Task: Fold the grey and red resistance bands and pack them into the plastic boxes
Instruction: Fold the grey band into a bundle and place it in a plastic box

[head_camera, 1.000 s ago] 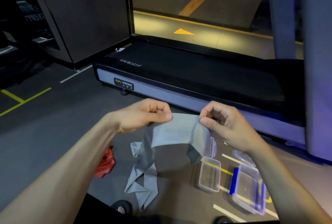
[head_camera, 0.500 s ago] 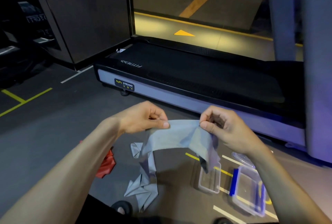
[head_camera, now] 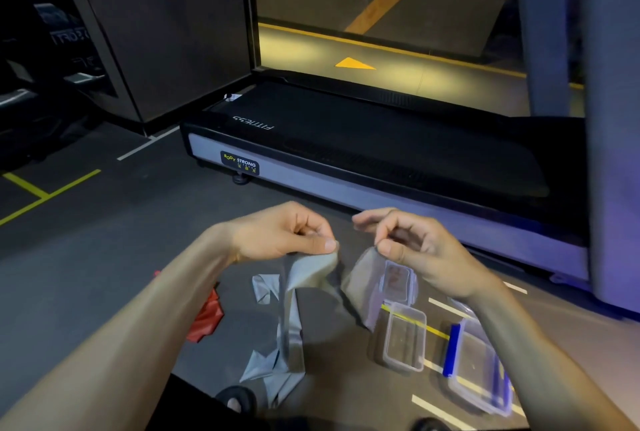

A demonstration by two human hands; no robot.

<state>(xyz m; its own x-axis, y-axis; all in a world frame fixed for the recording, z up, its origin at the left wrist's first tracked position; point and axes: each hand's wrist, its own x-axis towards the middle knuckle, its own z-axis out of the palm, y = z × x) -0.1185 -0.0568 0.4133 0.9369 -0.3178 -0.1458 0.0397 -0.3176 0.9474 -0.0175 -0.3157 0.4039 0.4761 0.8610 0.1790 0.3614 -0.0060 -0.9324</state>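
- Grey stretchy resistance band (head_camera: 311, 268), a long flat strip, is held up in front of the person at two spots, sagging into a dip between them.
- Left hand (head_camera: 280, 236) pinches one part of the band between thumb and curled fingers; from that pinch a long length drops straight down to the dark floor (head_camera: 104, 257).
- Down there the grey strip lies in crumpled folds near the person's black shoe (head_camera: 237, 399), with another folded bit lying just left of the hanging length.
- Right hand (head_camera: 415, 250) pinches the other raised part with thumb and forefinger, its remaining fingers curled loosely; the band below it hangs as a blurred, half-transparent flap, so its exact edge is hard to tell.
- The two hands are near each other but not touching.
- Red resistance band (head_camera: 206, 318) lies crumpled on the floor, partly hidden behind the left forearm.
- Small clear plastic box (head_camera: 403, 340) sits open on the floor below the right hand, across a yellow floor line.
- Larger clear plastic box with blue clips (head_camera: 476, 375) sits just right of it, partly under the right forearm.
- A clear lid (head_camera: 398, 280) lies beyond the small box, seen through the hanging flap.
- Black treadmill with a grey side rail (head_camera: 381, 160) stretches across the floor beyond the hands.
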